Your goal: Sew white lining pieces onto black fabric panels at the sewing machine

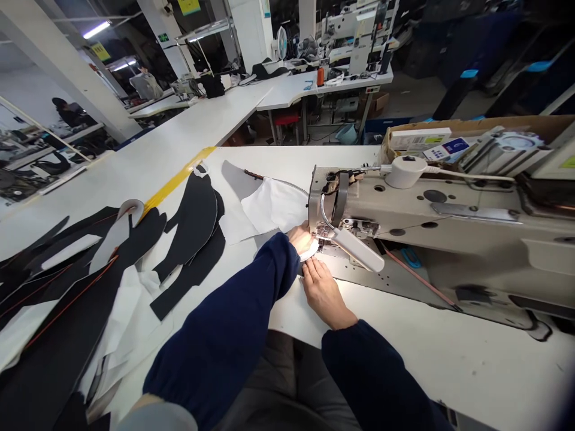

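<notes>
My left hand point(300, 239) rests on a white fabric piece point(274, 206) right beside the needle area of a grey sewing machine point(431, 209); its fingers press down on the cloth, mostly hidden by my dark blue sleeve. My right hand point(324, 292) lies flat on the table just in front of the needle, fingers stretched toward the cloth's edge. The machine's small white lamp point(359, 250) lights the spot between both hands.
Black and white cut fabric pieces point(188, 230) lie spread on the white table point(404, 347) to my left, with a larger pile point(67, 299) at the near left. A cardboard box point(471, 134) sits behind the machine. Other workstations and a person are far back.
</notes>
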`<move>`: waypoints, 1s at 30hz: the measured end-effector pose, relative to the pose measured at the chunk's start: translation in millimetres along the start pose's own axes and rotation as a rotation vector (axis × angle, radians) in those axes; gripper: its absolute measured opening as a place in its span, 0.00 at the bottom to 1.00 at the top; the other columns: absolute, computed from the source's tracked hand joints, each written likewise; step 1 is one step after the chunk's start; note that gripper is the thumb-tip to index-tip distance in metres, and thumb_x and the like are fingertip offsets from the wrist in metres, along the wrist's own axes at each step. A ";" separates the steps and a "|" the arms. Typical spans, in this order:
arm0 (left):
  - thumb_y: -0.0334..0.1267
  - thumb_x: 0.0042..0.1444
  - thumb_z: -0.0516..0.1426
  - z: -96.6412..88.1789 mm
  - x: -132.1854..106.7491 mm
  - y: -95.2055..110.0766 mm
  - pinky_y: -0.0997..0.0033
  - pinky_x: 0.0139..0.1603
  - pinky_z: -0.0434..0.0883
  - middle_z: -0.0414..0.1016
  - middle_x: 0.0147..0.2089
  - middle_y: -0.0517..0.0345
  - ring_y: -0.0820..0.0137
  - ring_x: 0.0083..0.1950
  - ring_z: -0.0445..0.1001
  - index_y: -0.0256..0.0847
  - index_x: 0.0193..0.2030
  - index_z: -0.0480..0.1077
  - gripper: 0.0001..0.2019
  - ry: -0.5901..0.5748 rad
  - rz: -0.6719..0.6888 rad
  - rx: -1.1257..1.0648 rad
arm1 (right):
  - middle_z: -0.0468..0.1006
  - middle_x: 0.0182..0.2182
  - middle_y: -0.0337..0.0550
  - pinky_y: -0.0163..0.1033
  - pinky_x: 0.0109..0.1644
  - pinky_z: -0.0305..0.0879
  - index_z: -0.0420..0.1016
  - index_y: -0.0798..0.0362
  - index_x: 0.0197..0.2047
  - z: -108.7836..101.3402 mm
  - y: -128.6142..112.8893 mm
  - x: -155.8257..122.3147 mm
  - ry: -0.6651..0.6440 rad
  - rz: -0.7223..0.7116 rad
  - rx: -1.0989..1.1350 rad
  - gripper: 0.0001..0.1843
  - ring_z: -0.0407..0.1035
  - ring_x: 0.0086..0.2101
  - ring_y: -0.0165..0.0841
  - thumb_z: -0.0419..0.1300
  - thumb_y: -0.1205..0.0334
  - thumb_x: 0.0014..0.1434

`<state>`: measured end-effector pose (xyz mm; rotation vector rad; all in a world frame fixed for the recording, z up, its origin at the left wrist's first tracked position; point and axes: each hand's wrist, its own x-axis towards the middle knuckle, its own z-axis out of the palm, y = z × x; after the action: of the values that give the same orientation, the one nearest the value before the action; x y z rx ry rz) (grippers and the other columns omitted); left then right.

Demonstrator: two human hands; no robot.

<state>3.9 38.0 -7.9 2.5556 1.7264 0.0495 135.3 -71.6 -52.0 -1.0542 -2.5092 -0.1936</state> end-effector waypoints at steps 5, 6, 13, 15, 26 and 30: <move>0.34 0.58 0.48 -7.5 0.4 1.0 0.67 0.43 0.69 0.71 0.47 0.45 0.62 0.44 0.73 0.34 0.52 0.66 0.16 -0.054 0.045 0.035 | 0.67 0.53 0.67 0.54 0.59 0.57 0.68 0.72 0.52 -2.7 0.1 0.9 0.012 0.004 -0.016 0.20 0.57 0.57 0.51 0.45 0.69 0.64; 0.34 0.58 0.48 -8.3 -0.4 0.8 0.67 0.43 0.69 0.71 0.47 0.45 0.63 0.44 0.73 0.34 0.51 0.66 0.16 -0.052 0.030 0.023 | 0.67 0.53 0.67 0.54 0.59 0.57 0.68 0.72 0.52 -3.0 0.4 0.9 0.012 0.001 -0.016 0.19 0.57 0.56 0.51 0.45 0.69 0.64; 0.37 0.58 0.48 -12.6 -2.3 -0.8 0.69 0.42 0.69 0.70 0.46 0.49 0.65 0.44 0.73 0.38 0.48 0.67 0.14 0.019 -0.097 -0.151 | 0.65 0.56 0.61 0.56 0.58 0.57 0.66 0.64 0.54 -12.8 5.1 -16.7 0.022 -0.024 0.074 0.18 0.55 0.58 0.48 0.45 0.69 0.64; 0.39 0.58 0.49 -14.8 -0.5 1.0 0.67 0.42 0.68 0.71 0.45 0.49 0.63 0.44 0.73 0.38 0.47 0.68 0.14 0.039 -0.161 -0.193 | 0.65 0.56 0.59 0.56 0.58 0.57 0.65 0.62 0.55 -19.1 6.1 -25.6 0.036 -0.003 0.118 0.18 0.53 0.59 0.47 0.45 0.68 0.64; 0.39 0.60 0.48 -26.8 -4.4 9.4 0.66 0.40 0.68 0.69 0.46 0.48 0.62 0.42 0.74 0.38 0.50 0.65 0.14 0.003 -0.218 -0.252 | 0.68 0.55 0.48 0.54 0.59 0.59 0.68 0.52 0.53 -34.8 14.5 -32.7 0.119 0.164 0.486 0.17 0.61 0.56 0.41 0.47 0.63 0.64; 0.38 0.59 0.48 -28.6 -16.6 5.4 0.67 0.40 0.67 0.71 0.45 0.49 0.62 0.42 0.73 0.38 0.45 0.67 0.12 -0.002 -0.251 -0.328 | 0.72 0.51 0.48 0.53 0.58 0.61 0.71 0.52 0.51 -47.4 11.7 -41.4 0.174 0.501 0.775 0.18 0.66 0.51 0.41 0.50 0.55 0.63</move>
<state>1.0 21.5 21.1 2.0978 1.8462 0.2918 184.6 -103.7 -26.9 -1.1853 -1.8083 0.7330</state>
